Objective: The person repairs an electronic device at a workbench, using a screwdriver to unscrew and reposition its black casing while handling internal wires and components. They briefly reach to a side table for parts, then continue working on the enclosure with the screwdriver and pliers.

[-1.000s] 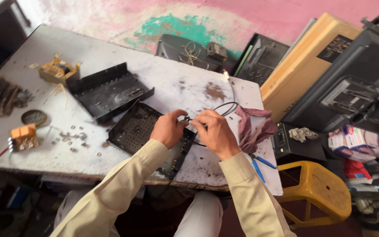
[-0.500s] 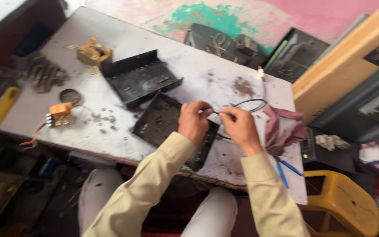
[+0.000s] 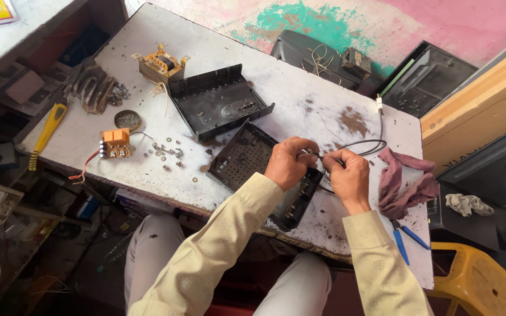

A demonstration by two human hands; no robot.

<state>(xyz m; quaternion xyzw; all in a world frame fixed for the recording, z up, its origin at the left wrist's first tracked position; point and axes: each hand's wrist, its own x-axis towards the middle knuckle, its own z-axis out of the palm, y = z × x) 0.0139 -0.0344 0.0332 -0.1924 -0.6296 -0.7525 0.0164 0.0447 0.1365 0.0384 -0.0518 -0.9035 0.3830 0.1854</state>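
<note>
So I've got the thin black cable [image 3: 355, 144] pinched between both hands, right over the perforated black case half [image 3: 247, 157] lying on the counter [image 3: 300, 99]. My left hand [image 3: 287, 164] has its grip closed on one end of the cable, fingers curled tight, and my right hand [image 3: 346, 175] grips the stretch just beside it, thumb and forefinger nipped together. The rest of the cable loops away past my right hand toward the far counter edge, where its small white plug [image 3: 377, 104] sits.

What works here, I reckon: keep the two pinch points close so the bit between them stays stiff, and hold my wrists low over the case so nothing wobbles. The loose screws and washers [image 3: 168, 153] are scattered well to my left near the orange component [image 3: 115, 143], so I'd watch my left elbow. The maroon rag [image 3: 405, 181] sits just beside my right hand, and the blue-handled pliers [image 3: 402, 237] near my right forearm.
</note>
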